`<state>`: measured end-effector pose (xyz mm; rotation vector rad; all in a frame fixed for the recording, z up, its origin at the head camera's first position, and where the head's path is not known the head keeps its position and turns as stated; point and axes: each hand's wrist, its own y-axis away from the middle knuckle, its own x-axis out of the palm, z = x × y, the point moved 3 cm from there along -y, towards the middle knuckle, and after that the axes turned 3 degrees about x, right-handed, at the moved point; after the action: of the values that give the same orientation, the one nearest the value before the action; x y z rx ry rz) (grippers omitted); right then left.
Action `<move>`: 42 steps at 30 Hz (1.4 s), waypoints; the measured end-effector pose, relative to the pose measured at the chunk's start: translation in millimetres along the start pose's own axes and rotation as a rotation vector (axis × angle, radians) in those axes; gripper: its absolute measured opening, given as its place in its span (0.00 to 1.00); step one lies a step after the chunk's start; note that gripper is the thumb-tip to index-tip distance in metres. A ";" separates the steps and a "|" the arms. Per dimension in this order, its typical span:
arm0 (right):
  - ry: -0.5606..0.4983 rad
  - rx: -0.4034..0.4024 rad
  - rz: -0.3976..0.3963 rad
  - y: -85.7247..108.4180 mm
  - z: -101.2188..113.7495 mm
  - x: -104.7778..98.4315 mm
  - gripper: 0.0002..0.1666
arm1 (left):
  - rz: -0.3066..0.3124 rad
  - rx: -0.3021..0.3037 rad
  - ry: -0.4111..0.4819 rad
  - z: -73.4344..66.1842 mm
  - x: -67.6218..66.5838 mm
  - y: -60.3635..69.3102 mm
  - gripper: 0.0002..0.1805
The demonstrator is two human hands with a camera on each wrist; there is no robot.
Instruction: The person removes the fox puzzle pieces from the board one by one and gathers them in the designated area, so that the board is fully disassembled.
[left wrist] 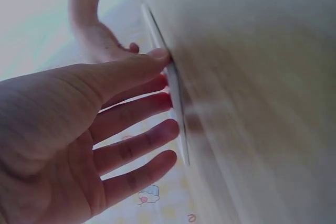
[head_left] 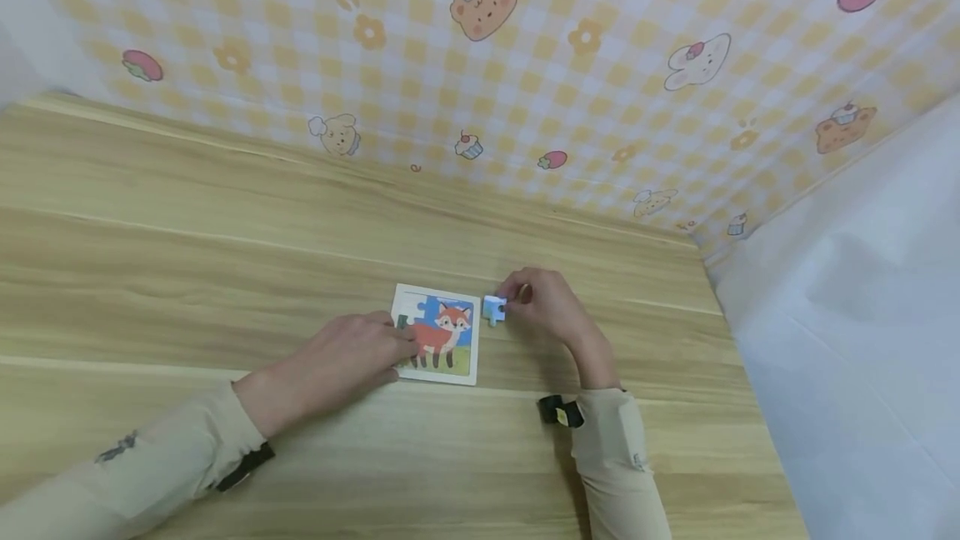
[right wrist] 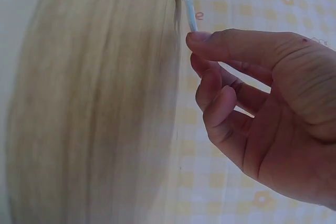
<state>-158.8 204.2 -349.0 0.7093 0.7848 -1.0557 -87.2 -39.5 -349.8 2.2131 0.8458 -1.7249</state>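
Observation:
A square fox jigsaw puzzle point(head_left: 457, 361) in a white frame lies flat on the wooden table, with a pale gap at its upper left. On its left side rests my left hand point(head_left: 348, 357), covering part of the fox. In the left wrist view the fingers point(left wrist: 139, 142) of that hand are fairly straight, and their tips and the thumb touch the thin board point(left wrist: 181, 124). Just right of the frame, my right hand point(head_left: 551, 307) pinches a light-blue puzzle piece point(head_left: 492, 309) between thumb and fingertip. The piece appears edge-on point(right wrist: 191, 11) in the right wrist view, raised off the table.
The wood-grain table point(head_left: 187, 273) stretches around the puzzle. Behind it hangs a yellow checked cloth point(head_left: 420, 82) with cartoon prints, and a white surface point(head_left: 847, 340) borders the right side. A dark wrist device point(head_left: 558, 412) is near the right sleeve.

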 end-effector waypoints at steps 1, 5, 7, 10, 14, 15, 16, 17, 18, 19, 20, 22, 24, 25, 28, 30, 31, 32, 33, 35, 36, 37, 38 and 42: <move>-0.001 0.000 0.001 -0.1 -0.3 0.2 0.09 | -0.001 -0.004 -0.002 -0.7 -0.6 -0.1 0.14; -0.003 -0.001 0.005 -0.6 -1.2 0.2 0.08 | -0.004 -0.009 -0.031 -4.5 -2.2 -0.8 0.14; -0.006 -0.002 0.009 -0.5 -1.6 0.3 0.08 | -0.006 -0.009 -0.050 -6.0 -2.4 -1.1 0.14; -0.007 0.000 0.018 -0.8 -1.7 1.1 0.08 | -0.005 -0.012 -0.064 -7.2 -2.2 -1.0 0.15; 0.004 -0.004 0.022 -1.2 -0.2 2.8 0.07 | 0.000 -0.022 -0.079 -7.3 -1.0 -0.9 0.16; 0.007 -0.005 0.020 -1.6 0.2 3.1 0.08 | 0.001 -0.028 -0.080 -7.4 -0.8 -0.8 0.15; 0.010 -0.007 0.018 -1.6 1.0 3.4 0.08 | 0.002 -0.031 -0.085 -7.4 -0.4 -1.0 0.15; 0.011 -0.010 0.016 -1.8 1.4 3.7 0.08 | 0.000 -0.034 -0.087 -7.6 -0.4 -0.9 0.15; 0.012 -0.012 0.015 -2.0 1.7 4.1 0.08 | -0.001 -0.039 -0.089 -7.9 -0.2 -0.8 0.15; 0.015 -0.016 0.014 -2.0 2.0 4.5 0.09 | -0.001 -0.045 -0.090 -8.0 -0.1 -0.6 0.15; 0.015 -0.014 0.011 -2.4 2.1 4.7 0.09 | -0.002 -0.050 -0.089 -8.3 -0.2 -0.4 0.15; 0.014 -0.007 0.007 -2.7 2.0 5.1 0.09 | -0.006 -0.055 -0.090 -8.8 0.4 -0.4 0.14; 0.018 -0.001 0.001 -2.9 1.5 5.3 0.09 | -0.005 -0.063 -0.090 -9.1 0.3 -0.4 0.14; 0.019 0.003 -0.001 -3.0 1.3 5.3 0.09 | -0.004 -0.065 -0.091 -9.3 0.4 -0.6 0.14; 0.021 0.010 -0.005 -3.1 1.3 5.3 0.09 | 0.003 -0.075 -0.100 -9.6 0.4 -1.2 0.14; 0.025 0.005 -0.002 -3.3 1.6 5.8 0.09 | 0.009 -0.081 -0.104 -9.9 0.3 -1.2 0.14; 0.025 0.001 0.001 -3.4 2.0 6.0 0.08 | 0.011 -0.085 -0.105 -9.9 0.2 -1.2 0.13; 0.026 -0.003 0.002 -3.6 2.2 6.2 0.08 | 0.011 -0.086 -0.107 -10.0 0.1 -1.2 0.13; 0.026 -0.007 0.003 -3.9 2.2 6.5 0.07 | 0.012 -0.087 -0.108 -10.1 -0.1 -1.2 0.13; 0.024 -0.013 0.007 -4.4 2.4 7.1 0.07 | 0.007 -0.084 -0.107 -10.1 -0.4 -0.9 0.14; 0.021 -0.014 0.009 -4.6 2.1 7.3 0.07 | 0.004 -0.082 -0.108 -10.0 -0.6 -0.8 0.14; 0.019 -0.013 0.009 -4.5 2.0 7.4 0.07 | 0.003 -0.079 -0.109 -10.0 -0.7 -0.7 0.14; 0.018 -0.008 0.008 -4.5 1.6 7.2 0.08 | 0.004 -0.078 -0.110 -9.9 -0.7 -0.7 0.14; 0.025 0.003 -0.033 -2.6 2.0 3.2 0.07 | 0.012 -0.079 -0.105 -9.5 -0.2 -0.8 0.15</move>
<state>-159.9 200.2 -351.0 0.7155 0.8185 -1.0802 -79.9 -34.2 -346.6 2.0542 0.8580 -1.7535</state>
